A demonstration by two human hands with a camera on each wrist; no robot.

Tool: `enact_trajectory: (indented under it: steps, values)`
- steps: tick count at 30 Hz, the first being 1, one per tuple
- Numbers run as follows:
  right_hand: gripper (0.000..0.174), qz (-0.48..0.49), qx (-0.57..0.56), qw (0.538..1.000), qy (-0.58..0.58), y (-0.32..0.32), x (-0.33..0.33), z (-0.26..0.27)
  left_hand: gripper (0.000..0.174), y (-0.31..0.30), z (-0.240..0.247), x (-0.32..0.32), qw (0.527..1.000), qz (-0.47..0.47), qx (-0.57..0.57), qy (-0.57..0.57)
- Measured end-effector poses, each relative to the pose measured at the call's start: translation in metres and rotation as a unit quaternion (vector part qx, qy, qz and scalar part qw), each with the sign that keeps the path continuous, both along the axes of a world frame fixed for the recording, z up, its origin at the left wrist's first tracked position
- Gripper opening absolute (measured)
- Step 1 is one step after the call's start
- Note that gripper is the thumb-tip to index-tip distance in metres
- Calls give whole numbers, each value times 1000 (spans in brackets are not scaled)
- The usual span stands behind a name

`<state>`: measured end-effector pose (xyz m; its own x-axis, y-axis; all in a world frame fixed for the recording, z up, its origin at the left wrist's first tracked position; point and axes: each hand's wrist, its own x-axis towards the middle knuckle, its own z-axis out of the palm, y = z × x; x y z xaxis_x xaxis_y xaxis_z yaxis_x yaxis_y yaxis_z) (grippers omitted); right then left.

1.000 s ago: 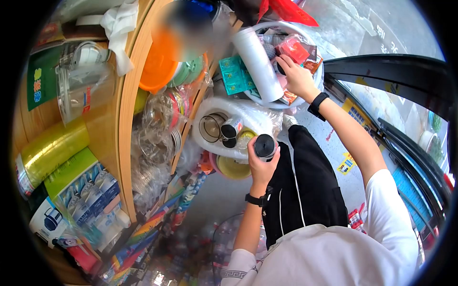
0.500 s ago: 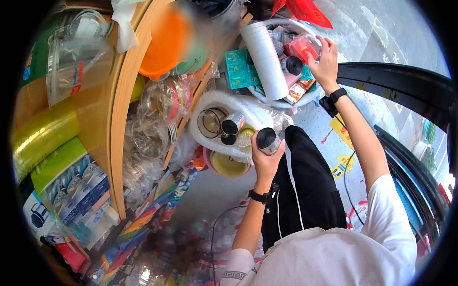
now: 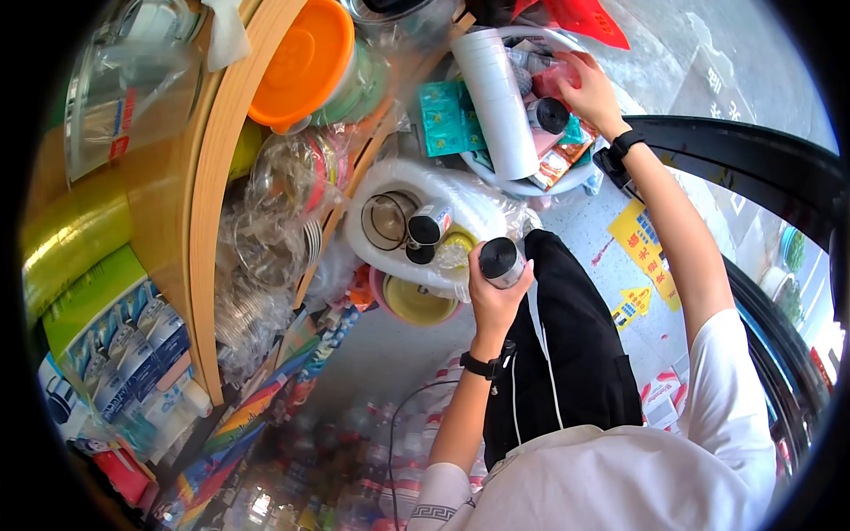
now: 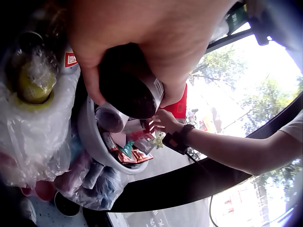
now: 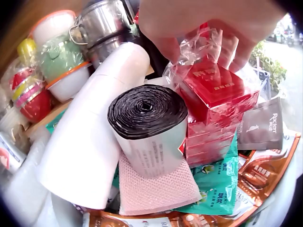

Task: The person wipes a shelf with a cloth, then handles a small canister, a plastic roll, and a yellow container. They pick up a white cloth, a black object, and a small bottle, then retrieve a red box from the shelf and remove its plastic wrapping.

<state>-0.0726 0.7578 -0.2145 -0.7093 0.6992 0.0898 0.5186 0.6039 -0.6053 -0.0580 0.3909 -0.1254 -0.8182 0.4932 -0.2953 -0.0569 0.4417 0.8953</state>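
Head view shows the person's left hand [image 3: 498, 305] grasping a black-topped roll [image 3: 502, 263], its fingers and thumb curled round the side, above the dark trousers [image 3: 571, 336]. The right hand [image 3: 591, 96] reaches over a pale basin [image 3: 556, 188] and, in the right wrist view, pinches the crumpled clear wrapping [image 5: 182, 68] of a stack of red boxes [image 5: 215, 92]. These boxes sit inside the basin, upright and pressed together, with their lower faces partly behind a second black roll [image 5: 147, 127].

That second roll stands slightly tilted on a pink mesh cloth [image 5: 156, 191], between the boxes and a long white roll [image 3: 498, 106]. The white roll lies slantwise along the basin's left side in the head view, one end near the lower rim. Teal packets [image 5: 215, 187] lie below the boxes in the right wrist view, while brown packets [image 5: 265, 170] line the basin's edge and a grey packet [image 5: 261, 124] rests just beside the boxes.

Left of the left hand in the head view is a white container [image 3: 376, 252] in clear plastic, holding another black-topped roll [image 3: 428, 224]. Farther left, an orange lid [image 3: 301, 66] shows beside the wooden shelf edge [image 3: 210, 177].
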Motion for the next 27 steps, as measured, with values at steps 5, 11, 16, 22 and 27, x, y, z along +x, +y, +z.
enact_trajectory:
  steps: [5, 11, 16, 22, 27]
  values:
    - [48, -15, -41, 999, -8, -3, 3, -9, 55, -3, -1, -2, 1000, 10, -8, 8]
    - [39, -52, 137, 988, 47, -37, 0, 32, 55, -12, -1, -5, 999, 30, -10, -1]
    - [37, 129, 68, 987, 70, -82, 5, 41, 55, -26, 1, -4, 999, 39, -2, -6]
    - [77, 57, 118, 991, 33, -112, -44, 35, 53, -41, 21, -1, 995, 54, 23, -75]
    - [107, -34, 31, 999, -5, -110, -92, 9, 52, -53, 21, 6, 997, 68, 1, -34]
